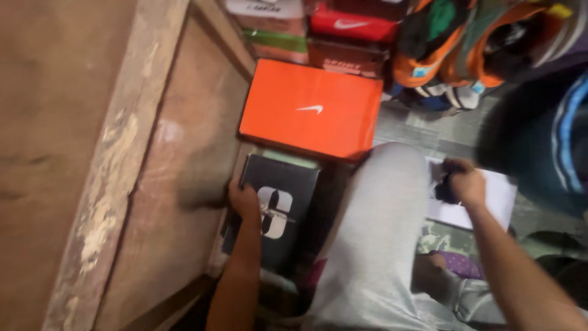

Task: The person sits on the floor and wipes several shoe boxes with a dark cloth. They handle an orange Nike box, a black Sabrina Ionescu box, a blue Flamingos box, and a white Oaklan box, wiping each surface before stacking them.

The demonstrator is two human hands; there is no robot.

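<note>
- Boxes lie in front of me on the floor, seen from my head camera looking down past my knee.
- My left hand [244,199] rests on the near left corner of a black shoebox [283,202], fingers curled over its edge; this grip is pressed against the lid and side, and I cannot tell whether it truly clamps the box or only steadies it.
- The black shoebox has a white emblem on its lid and sits tight beside a wooden panel [153,184] on my left, touching or nearly touching it.
- An orange shoebox [312,110] lies just beyond the black one, its near edge overlapping the black box's far end.
- My right hand [465,184] is closed in a fist around a small dark object [446,190]; the picture is too blurred for me to tell what it is.
- That hand hovers over a white box lid [496,202] lying flat on the floor to my right.
- My knee in grey trousers [380,233] rises between the two hands.
- Further back stand stacked shoeboxes, one red [352,24], and next to them a heap of orange and green bags [465,49].
- A dark rounded shape with blue stripes [551,141] sits at the right edge, blurred.
</note>
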